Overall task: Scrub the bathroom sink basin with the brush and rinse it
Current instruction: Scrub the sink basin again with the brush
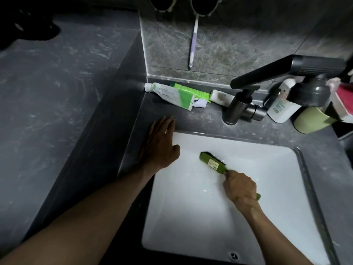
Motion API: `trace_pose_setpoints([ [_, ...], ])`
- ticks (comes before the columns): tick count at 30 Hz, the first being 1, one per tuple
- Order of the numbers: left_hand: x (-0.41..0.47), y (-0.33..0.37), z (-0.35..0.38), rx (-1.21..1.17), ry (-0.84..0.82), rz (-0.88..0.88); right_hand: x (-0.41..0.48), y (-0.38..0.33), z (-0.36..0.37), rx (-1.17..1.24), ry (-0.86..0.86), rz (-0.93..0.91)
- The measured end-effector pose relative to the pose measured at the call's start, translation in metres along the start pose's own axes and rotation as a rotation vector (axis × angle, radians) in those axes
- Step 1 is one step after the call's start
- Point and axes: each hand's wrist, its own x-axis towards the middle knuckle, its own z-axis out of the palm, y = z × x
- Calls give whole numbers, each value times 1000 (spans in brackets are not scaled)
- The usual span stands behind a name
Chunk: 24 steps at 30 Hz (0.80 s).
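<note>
A white rectangular sink basin (191, 217) is set into a dark grey counter. My right hand (241, 186) grips the handle of a green scrub brush (212, 162), whose bristled head lies against the basin's far wall, bristles facing away from me. A paper label sits on the brush's back. My left hand (162, 144) rests flat with straight fingers on the counter at the basin's far left corner, thumb over the rim. The dark faucet (246, 104) stands behind the basin, its spout reaching right.
Toothpaste tubes (172, 94) lie along the back wall. A white bottle (282, 106), a pale green cup (309, 119) and a red and white item crowd the right back corner. A purple toothbrush (193, 41) hangs on the wall. An overflow hole (234, 256) marks the near wall.
</note>
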Motion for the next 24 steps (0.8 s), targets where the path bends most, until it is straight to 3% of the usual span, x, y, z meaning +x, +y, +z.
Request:
trace_pose_setpoints([
  [5,-1,1,0,38,-33,12,2,14,-10,92,-150,122],
  [10,1,1,5,86,-30,23,-14,83,-22,702,-389,447],
  [13,1,2,5,95,-39,25,-24,64,-18,807,-500,421],
  [15,1,5,3,120,-47,37,-21,49,-11,833,-530,407],
  [19,1,6,4,176,-59,92,-20,39,-3,632,-344,329],
  [24,-2,7,5,203,-79,128,-31,31,-8,481,-303,301],
])
